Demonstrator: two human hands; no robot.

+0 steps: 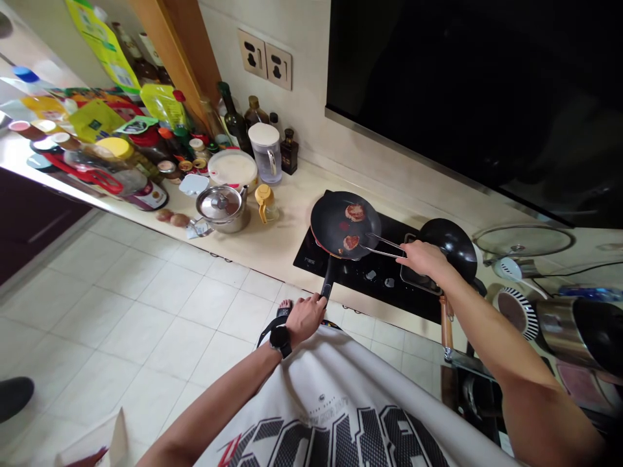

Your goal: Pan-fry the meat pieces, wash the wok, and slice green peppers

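Observation:
A dark frying pan (324, 217) sits on the left part of the black stove (306, 256), its handle pointing toward me. My left hand (305, 318), with a watch on the wrist, is closed round the end of that handle. Two browned pieces of meat lie in the pan: one piece (355, 212) near the far side, another piece (351, 242) nearer the handle. My right hand (424, 258) grips metal tongs (384, 252) from the right. The tongs' two tips are apart over the pan, beside the nearer piece; whether they touch it I cannot tell.
A black wok (450, 243) stands right of the pan. To the left are a steel pot (224, 211), a yellow-topped oil jar (265, 202), a lidded water pitcher (265, 152) and several bottles. A glass lid (525, 240) leans at the back right. A dark range hood (467, 97) overhangs.

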